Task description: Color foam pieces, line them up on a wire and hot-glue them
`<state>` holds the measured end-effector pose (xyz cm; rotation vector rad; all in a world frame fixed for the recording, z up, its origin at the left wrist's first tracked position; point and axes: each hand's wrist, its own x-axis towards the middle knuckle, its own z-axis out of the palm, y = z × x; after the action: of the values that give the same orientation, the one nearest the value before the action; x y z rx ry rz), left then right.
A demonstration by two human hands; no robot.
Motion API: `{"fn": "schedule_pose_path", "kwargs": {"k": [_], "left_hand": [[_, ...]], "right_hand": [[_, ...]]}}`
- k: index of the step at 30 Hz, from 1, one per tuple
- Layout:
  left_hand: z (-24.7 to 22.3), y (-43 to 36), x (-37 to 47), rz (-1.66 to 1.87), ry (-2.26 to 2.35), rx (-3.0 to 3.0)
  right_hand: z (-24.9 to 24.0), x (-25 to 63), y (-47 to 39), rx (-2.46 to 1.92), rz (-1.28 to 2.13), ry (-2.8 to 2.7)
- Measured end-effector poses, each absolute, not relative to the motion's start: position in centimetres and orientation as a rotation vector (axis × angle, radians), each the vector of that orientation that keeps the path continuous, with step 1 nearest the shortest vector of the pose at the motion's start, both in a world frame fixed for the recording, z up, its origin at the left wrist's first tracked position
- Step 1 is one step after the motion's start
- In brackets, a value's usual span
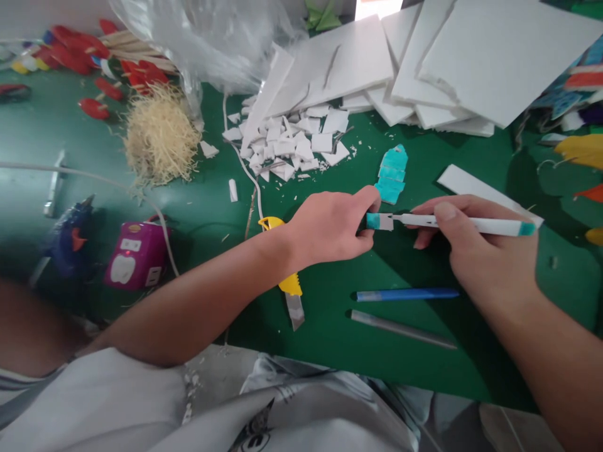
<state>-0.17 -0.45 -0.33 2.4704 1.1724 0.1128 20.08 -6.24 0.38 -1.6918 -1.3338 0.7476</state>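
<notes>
Fingers (368, 198) of the left hand (325, 227) pinch a small white piece (386, 222) with a teal end, just right of centre in the frame, over the green bench (330, 333); it juts rightward. From the right, the right hand (502, 263) grips a white marker (499, 226), long axis nearly level, nib (397, 217) pointing left at the piece's bare end; whether they touch, I cannot tell.

Pale straw heap (160, 137), magenta box (135, 255), clear plastic bag (223, 47), blue glue gun (70, 242)
</notes>
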Motion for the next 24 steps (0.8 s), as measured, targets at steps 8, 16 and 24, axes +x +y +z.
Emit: {"fn": "schedule_pose_path", "kwargs": {"k": [8, 16, 24], "left_hand": [[-0.3, -0.2, 0.1, 0.089, 1.178, 2.448], [-0.4, -0.1, 0.1, 0.106, 1.168, 2.445], [-0.3, -0.2, 0.1, 0.094, 1.176, 2.442]], "right_hand": [[0.4, 20.1, -6.2, -1.742, 0.731, -1.421], [-0.9, 20.8, -6.4, -1.667, 0.719, -1.475], [-0.7, 20.6, -6.3, -1.677, 0.729, -1.454]]}}
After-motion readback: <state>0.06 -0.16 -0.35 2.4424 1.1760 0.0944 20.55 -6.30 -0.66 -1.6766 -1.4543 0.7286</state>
